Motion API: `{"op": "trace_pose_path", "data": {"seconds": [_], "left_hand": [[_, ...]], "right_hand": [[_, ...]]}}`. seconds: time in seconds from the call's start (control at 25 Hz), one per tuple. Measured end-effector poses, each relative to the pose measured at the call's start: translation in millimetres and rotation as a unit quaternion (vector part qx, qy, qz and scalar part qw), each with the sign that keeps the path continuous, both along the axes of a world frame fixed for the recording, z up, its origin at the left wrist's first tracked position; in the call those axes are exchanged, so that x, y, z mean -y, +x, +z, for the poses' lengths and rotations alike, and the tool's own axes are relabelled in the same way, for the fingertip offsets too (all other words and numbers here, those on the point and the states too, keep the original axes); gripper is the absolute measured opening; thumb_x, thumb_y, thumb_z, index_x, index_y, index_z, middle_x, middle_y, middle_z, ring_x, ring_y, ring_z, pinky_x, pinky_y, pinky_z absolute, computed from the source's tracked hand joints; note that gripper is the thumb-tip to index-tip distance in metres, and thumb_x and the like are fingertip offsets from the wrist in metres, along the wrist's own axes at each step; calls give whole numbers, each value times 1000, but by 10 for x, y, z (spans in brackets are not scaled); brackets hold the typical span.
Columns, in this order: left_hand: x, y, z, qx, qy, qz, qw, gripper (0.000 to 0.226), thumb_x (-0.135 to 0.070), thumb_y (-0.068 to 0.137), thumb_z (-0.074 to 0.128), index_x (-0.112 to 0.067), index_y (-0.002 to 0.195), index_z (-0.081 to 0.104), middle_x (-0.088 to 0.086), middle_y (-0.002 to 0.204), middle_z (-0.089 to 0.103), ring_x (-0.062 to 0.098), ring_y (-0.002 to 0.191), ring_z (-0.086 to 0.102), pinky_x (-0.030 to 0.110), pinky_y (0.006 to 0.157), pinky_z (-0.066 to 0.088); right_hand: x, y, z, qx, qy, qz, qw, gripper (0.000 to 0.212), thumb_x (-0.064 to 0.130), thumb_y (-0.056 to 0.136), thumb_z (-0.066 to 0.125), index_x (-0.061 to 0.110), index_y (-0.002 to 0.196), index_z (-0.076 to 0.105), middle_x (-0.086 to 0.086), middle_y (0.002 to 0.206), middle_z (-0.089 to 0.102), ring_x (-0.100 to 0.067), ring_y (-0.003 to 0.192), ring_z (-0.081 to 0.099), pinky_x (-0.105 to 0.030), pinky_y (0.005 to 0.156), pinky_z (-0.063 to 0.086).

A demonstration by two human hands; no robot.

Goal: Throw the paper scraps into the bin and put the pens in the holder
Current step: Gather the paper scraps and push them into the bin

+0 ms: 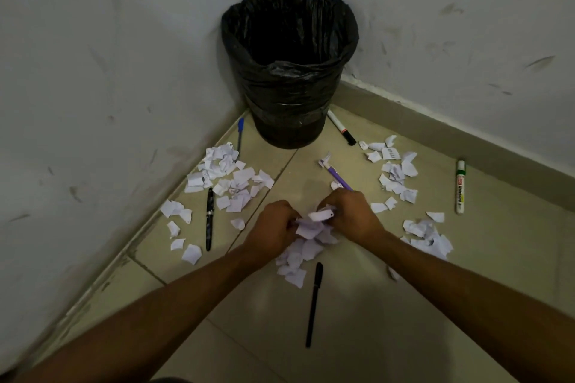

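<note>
Both hands meet low over the tiled floor (357, 305), pressed toward each other around a bunch of paper scraps (314, 224): the left hand (273, 222) is curled closed on the left side of the bunch and the right hand (351, 214) is curled closed on its right side, with white pieces sticking out between the fingers. More scraps lie loose on the floor directly beneath the hands. The bin (287, 68), lined with a black bag, stands upright in the corner where the two walls meet, beyond the hands, and its inside looks dark; whether any paper is in it cannot be told. A heap of scraps (227, 177) lies along the left wall, another group (395, 171) lies toward the right wall, and a further cluster (426, 233) sits just beside the right forearm. A blue pen (240, 134) lies by the left wall next to the bin's base, and a white marker with a black cap (341, 131) lies on the bin's other side, touching or nearly touching its base. A purple pen (336, 176) points from the right hand toward the bin, its near end hidden behind the knuckles. A dark pen with silver bands (209, 218) lies beside the left heap, a black pen (314, 308) lies between the forearms, and a green-capped whiteboard marker (460, 186) lies near the right wall's skirting. The holder does not show in this view.
</note>
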State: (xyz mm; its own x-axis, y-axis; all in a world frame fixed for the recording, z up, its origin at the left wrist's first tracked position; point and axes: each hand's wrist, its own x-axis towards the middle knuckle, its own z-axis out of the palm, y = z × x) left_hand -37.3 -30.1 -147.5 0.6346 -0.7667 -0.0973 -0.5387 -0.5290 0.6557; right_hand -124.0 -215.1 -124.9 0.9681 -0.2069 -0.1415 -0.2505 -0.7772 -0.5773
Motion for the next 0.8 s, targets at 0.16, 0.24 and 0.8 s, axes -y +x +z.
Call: {"op": "trace_pose_path", "data": {"seconds": [0.16, 0.24, 0.8], "left_hand": [[49, 142, 467, 6, -95, 77, 993, 9, -14, 80, 75, -8, 75, 73, 5, 75, 68, 13, 65, 63, 23, 60, 51], [98, 215, 794, -38, -141, 105, 984, 9, -19, 82, 76, -12, 88, 74, -1, 81, 70, 5, 66, 68, 22, 60, 58], [986, 1590, 2583, -5, -224, 266, 938, 9, -18, 83, 74, -9, 83, 73, 2, 69, 73, 10, 60, 72, 33, 71, 62]], "right_hand": [[80, 56, 412, 93, 129, -138, 977, 19, 8, 72, 83, 15, 89, 80, -1, 91, 75, -10, 78, 68, -17, 72, 54], [86, 136, 654, 113, 206, -188, 954, 20, 4, 75, 80, 17, 91, 79, 0, 92, 75, -9, 81, 70, -24, 69, 58], [536, 1754, 2398, 300, 216, -287, 884, 16, 18, 70, 85, 14, 83, 78, 0, 75, 72, -16, 74, 69, -39, 71, 62]]}}
